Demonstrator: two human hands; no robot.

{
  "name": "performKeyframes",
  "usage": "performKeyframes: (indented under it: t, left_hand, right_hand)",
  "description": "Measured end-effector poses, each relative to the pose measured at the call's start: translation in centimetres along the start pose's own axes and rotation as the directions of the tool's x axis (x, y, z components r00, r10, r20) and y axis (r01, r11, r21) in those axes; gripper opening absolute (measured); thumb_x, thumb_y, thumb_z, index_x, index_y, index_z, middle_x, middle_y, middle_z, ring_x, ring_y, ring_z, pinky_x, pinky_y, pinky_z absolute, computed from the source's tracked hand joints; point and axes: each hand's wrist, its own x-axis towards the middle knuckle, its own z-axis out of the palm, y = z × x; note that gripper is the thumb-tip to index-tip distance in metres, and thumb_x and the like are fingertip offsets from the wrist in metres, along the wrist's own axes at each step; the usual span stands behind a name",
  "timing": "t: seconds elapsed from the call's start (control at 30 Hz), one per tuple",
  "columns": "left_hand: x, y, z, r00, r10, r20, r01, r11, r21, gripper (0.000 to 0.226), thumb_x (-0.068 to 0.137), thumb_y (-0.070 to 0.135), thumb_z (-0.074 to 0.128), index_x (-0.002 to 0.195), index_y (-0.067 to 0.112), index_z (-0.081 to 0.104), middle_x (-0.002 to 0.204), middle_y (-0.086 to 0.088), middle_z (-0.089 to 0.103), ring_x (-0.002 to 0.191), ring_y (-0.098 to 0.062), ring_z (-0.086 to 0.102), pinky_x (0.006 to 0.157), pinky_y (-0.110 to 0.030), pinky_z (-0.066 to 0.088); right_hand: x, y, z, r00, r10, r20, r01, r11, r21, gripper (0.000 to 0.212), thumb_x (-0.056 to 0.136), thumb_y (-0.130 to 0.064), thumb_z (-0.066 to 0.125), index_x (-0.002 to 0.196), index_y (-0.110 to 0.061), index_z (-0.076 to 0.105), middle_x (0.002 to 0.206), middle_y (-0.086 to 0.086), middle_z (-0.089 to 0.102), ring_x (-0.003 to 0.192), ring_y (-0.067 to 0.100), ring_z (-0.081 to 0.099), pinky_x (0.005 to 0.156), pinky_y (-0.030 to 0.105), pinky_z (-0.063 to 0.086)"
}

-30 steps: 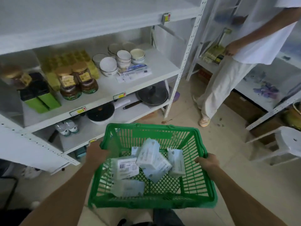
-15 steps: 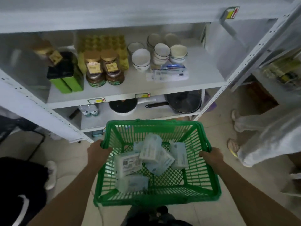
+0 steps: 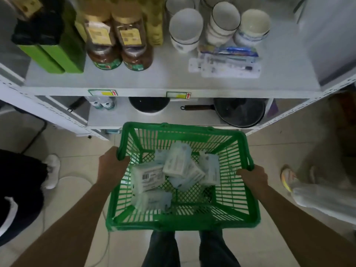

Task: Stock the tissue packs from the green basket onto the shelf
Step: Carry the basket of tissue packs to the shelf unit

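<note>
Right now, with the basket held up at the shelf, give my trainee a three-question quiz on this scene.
1. True or false: both hands grip the green basket by its rim.
2. Which sits on the shelf left of the bowls? A) two brown jars B) a kettle C) a stack of plates
3. Fill in: the tissue packs all lie in the ____.

Key
1. True: the left hand holds the left rim, the right hand the right rim.
2. A: the jars stand left of the bowls.
3. Basket; none is on the shelf yet.
</note>
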Motion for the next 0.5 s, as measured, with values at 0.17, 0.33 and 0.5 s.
performKeyframes:
  t: [0.17, 0.33, 0.5]
  left_hand:
    - [2.5, -2.2, 7.3, 0.996, -0.060, -0.072, 0.061, 0.998, 0.016, 0.031, 0.090, 0.016, 0.070, 0.072, 0.016, 0.046, 0.061, -0.005, 0.051, 0.052, -0.014, 0.043, 0.045, -0.027, 0.028]
    - [5.5, -5.9, 15.6, 0.989, -0.110, -0.096, 0.115, 0.992, 0.051, 0.029, 0.092, 0.019, 0.071, 0.076, 0.016, 0.047, 0.062, -0.005, 0.051, 0.057, -0.013, 0.041, 0.057, -0.035, 0.029]
    - [8.0, -9.0, 23.9, 0.982, -0.166, -0.092, 0.173, 0.982, 0.072, 0.021, 0.093, 0.018, 0.069, 0.083, 0.010, 0.052, 0.064, -0.001, 0.049, 0.055, -0.016, 0.039, 0.049, -0.031, 0.024]
  right_hand:
    - [8.6, 1.1, 4.7, 0.999, 0.024, 0.042, -0.023, 0.999, -0.042, 0.025, 0.080, -0.028, 0.080, 0.097, -0.016, 0.067, 0.079, 0.008, 0.067, 0.070, 0.025, 0.064, 0.059, 0.029, 0.051]
    - [16.5, 3.8, 10.5, 0.994, 0.038, 0.101, -0.030, 0.996, -0.078, 0.027, 0.082, -0.027, 0.079, 0.101, -0.010, 0.070, 0.093, 0.015, 0.071, 0.089, 0.036, 0.069, 0.078, 0.041, 0.061]
    - [23.4, 6.6, 16.1, 0.997, 0.060, 0.050, -0.056, 0.995, -0.081, 0.024, 0.084, -0.022, 0.080, 0.100, -0.011, 0.066, 0.076, 0.008, 0.063, 0.065, 0.024, 0.059, 0.052, 0.026, 0.046]
